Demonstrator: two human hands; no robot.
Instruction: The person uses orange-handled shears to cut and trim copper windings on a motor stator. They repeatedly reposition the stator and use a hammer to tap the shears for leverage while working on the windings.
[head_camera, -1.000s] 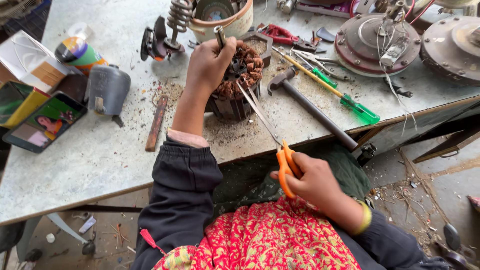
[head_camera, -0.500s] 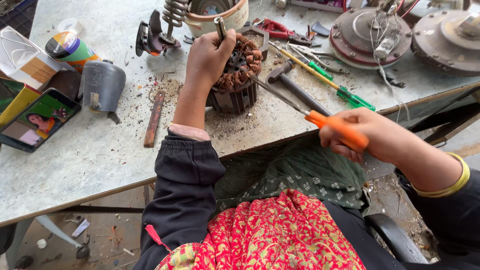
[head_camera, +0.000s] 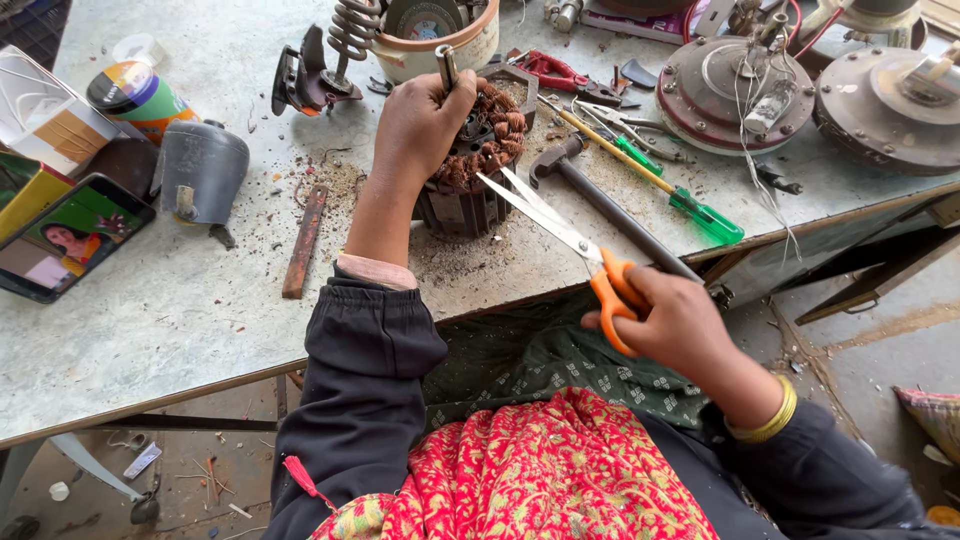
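A dark motor stator (head_camera: 470, 185) wound with copper wire stands on the grey workbench (head_camera: 180, 330). My left hand (head_camera: 418, 125) rests on its top, gripping it and a short metal shaft that sticks up. My right hand (head_camera: 670, 320) holds orange-handled scissors (head_camera: 560, 235) by the handles, just off the bench's front edge. The blades are parted and their tips point at the copper coils on the stator's right side.
A hammer (head_camera: 600, 200) and a green-handled screwdriver (head_camera: 660, 180) lie right of the stator. Round metal motor covers (head_camera: 735, 95) sit at the back right. A rusty file (head_camera: 303, 240), a grey metal part (head_camera: 200, 170), a phone (head_camera: 65, 245), a tape roll and boxes lie to the left.
My right hand has swung the scissors back in from the right, so the parted blades now reach the stator's coils. My left hand stays on the stator.
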